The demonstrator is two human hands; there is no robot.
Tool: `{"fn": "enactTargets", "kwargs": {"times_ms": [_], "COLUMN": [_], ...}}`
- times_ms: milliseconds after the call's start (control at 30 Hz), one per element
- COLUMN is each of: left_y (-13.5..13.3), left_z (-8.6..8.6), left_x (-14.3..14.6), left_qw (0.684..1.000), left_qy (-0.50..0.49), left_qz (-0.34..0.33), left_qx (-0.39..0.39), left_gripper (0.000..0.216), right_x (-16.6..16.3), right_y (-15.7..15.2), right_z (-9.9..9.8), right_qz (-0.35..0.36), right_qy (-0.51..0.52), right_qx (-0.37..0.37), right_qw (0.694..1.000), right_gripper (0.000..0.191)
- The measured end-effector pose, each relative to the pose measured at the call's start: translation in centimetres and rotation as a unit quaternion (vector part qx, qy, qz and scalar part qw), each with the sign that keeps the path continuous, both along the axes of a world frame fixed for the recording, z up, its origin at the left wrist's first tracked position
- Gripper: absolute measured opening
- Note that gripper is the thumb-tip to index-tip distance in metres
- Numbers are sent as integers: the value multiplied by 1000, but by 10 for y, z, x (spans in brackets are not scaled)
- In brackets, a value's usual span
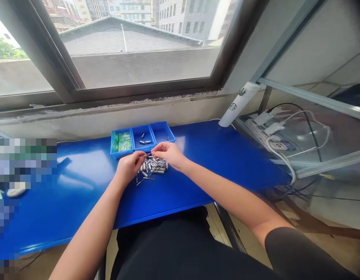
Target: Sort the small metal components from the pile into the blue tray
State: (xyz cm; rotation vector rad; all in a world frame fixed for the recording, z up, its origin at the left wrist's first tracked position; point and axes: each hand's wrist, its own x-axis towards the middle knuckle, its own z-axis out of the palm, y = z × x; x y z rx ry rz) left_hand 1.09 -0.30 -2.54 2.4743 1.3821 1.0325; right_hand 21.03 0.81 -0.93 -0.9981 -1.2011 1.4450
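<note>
Over a pile of small metal cylinders and thin metal pins (155, 167), both hands come close together with the fingertips pinched. My left hand (129, 167) is closed at the left of the pile; a thin metal pin (149, 154) shows at its fingertips. Opposite it, my right hand (170, 155) is closed too, its thumb and finger at the other end of that pin. Whether it grips the pin or another small part is too small to tell. Several loose pins lie at the pile's near left edge.
Behind the pile stands a blue three-compartment tray (114, 152): green plastic packaging at left, a few metal cylinders in the middle, thin pins at right. A white bottle (240, 105) stands at the table's back right, near a power strip (270, 136) with cables. A pixelated area covers the left.
</note>
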Motion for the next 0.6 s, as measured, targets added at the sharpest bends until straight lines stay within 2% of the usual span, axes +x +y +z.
{"fn": "enactTargets", "kwargs": {"times_ms": [133,200,333,433,600], "left_y": [1,3,8,11,8], "left_z": [0,0,-2,-1,4], "left_x": [-5,-7,-11,-10,-8], "left_qw": [998,997,997,996,996], "left_qy": [-15,-31,-66,-77,-72], "left_qz": [58,66,41,27,25], "left_qx": [24,20,-21,-40,-56], "left_gripper": [26,25,24,23,22], "right_x": [-13,-17,-16,-15,-13], "right_y": [11,15,17,13,10], "right_z": [3,-1,-15,-25,-30], "right_qz": [26,23,38,13,-1], "right_qy": [10,4,-41,-44,-77], "right_qx": [-20,-2,56,86,134], "right_qw": [999,1000,997,995,988], "right_gripper": [27,28,28,26,21]}}
